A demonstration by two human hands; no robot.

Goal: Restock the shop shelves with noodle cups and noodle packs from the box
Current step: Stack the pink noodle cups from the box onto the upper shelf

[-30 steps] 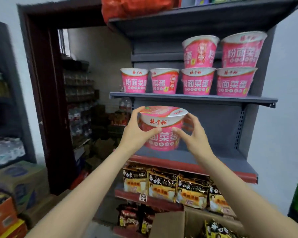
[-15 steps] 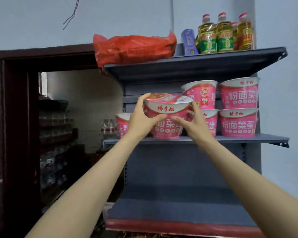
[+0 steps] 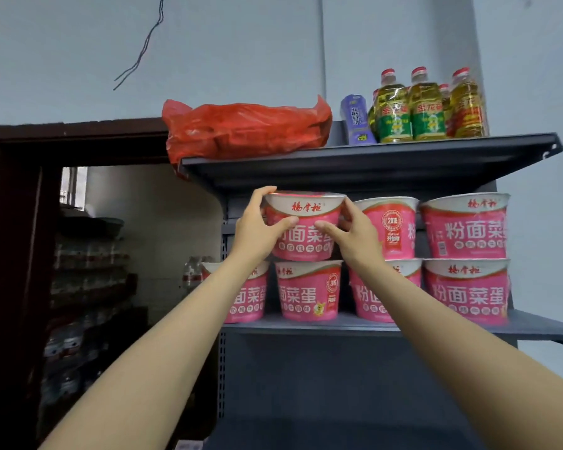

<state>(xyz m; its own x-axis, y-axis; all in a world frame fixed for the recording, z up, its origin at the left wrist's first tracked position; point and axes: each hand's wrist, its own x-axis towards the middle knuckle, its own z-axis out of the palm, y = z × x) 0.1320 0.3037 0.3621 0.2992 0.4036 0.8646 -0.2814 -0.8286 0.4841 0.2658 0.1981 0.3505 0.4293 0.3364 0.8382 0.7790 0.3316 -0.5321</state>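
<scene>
Glossy printed film wraps the pink cup (image 3: 304, 227), a smooth sheen on its white rim. The shelf (image 3: 371, 328) below looks like matt grey painted metal (perforated uprights too). Up top, a crinkly, shiny red plastic bag (image 3: 247, 126), and clear, glossy plastic oil bottles (image 3: 426, 108) catching the light.

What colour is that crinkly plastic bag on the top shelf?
The plastic bag is red-orange, seen in the head view, the only one.
</scene>
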